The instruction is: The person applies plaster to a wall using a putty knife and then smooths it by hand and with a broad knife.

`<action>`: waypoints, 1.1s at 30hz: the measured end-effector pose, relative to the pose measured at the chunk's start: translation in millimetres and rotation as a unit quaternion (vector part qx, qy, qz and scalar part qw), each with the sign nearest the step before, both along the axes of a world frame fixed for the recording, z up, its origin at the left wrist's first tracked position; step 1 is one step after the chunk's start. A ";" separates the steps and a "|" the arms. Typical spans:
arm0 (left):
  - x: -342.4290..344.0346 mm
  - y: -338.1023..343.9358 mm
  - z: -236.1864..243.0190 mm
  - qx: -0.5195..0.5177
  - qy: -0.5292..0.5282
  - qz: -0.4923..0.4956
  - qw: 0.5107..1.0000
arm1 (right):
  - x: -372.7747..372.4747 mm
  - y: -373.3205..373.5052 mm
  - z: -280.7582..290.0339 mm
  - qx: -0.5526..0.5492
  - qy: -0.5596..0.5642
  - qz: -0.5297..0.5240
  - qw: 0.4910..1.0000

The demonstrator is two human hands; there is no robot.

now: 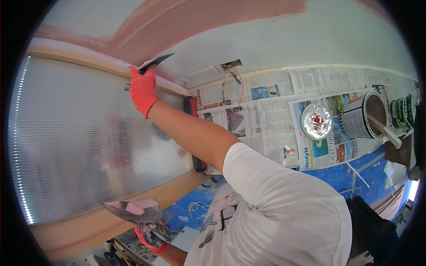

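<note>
My right hand point(144, 91), in an orange-red glove, reaches up to the wall beside the upper rail of a wooden frame. Its fingers close round a putty knife point(160, 61), whose dark blade lies at or near the wall; contact is hard to tell. Low in the view, my left hand point(153, 235), in a stained glove of the same colour, grips a broad-bladed putty knife point(148, 213). A lump of pink filler point(135, 207) rests on that blade. Pinkish smoothed patches point(151, 33) run along the pale wall point(266, 40) above.
A ribbed translucent panel point(66, 133) fills the wooden frame point(88, 224). Loose wires point(233, 73) hang from a wall opening. Newspaper point(275, 119) carries a shiny dish point(317, 121), an open can point(355, 116) with a stick point(385, 131), and a green can point(401, 111). Blue sheeting point(337, 177) lies below.
</note>
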State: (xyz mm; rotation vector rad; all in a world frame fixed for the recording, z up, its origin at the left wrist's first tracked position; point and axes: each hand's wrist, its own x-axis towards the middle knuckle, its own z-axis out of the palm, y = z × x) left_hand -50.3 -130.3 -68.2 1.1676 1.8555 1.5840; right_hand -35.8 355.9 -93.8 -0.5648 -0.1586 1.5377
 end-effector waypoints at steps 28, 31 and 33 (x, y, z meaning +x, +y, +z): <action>28.1 26.2 -5.2 0.068 -0.082 0.035 0.994 | 74.8 -101.5 80.8 0.266 0.106 0.227 0.931; 28.6 27.0 1.1 0.047 -0.115 -0.044 0.991 | 161.0 -155.7 -28.6 0.288 -0.129 0.278 0.907; 42.7 36.9 8.3 0.048 -0.147 -0.056 0.986 | 201.3 -183.8 -122.3 0.221 -0.039 0.330 0.917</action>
